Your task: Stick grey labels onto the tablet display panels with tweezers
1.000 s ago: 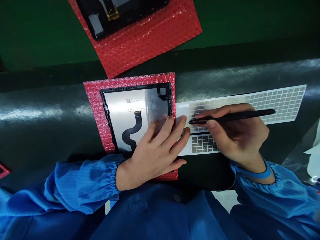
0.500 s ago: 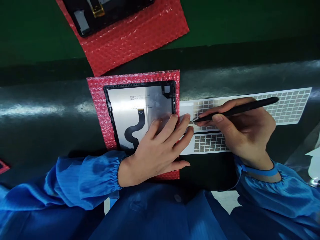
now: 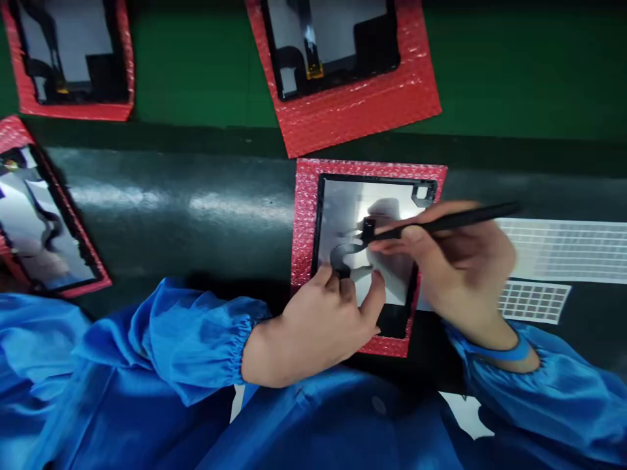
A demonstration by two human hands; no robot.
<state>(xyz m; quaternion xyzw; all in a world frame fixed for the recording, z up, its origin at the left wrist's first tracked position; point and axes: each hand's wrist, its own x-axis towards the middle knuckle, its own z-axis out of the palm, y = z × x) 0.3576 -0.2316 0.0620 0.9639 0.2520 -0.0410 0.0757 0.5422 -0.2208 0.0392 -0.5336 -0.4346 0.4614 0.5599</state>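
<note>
A tablet-size display panel [image 3: 337, 202] lies silver back up in a black frame on red bubble wrap [image 3: 306, 215]. A dark curved ribbon cable [image 3: 340, 254] runs across it. My left hand [image 3: 318, 320] rests over the panel's lower part, fingers bent and apart, beside the cable; some fingertips are hidden. My right hand [image 3: 465, 261] is closed round slim black tweezers [image 3: 455, 220], somewhat blurred. Their tip is close to the cable's connector end [image 3: 368, 228]; whether it touches, I cannot tell. Anything tiny at the tip is too small to make out.
Right of the panel lie a white sticker sheet [image 3: 568, 251] and a smaller gridded sheet [image 3: 536, 301]. More panels on red wrap stand at the back [image 3: 333, 32], the back left [image 3: 73, 39] and the left [image 3: 44, 228]. A co-worker's blue sleeve [image 3: 39, 333] is at the lower left.
My right hand has brought the tweezers from the sticker sheet to over the panel. My left hand has drawn its fingers in near the cable. The view has shifted left.
</note>
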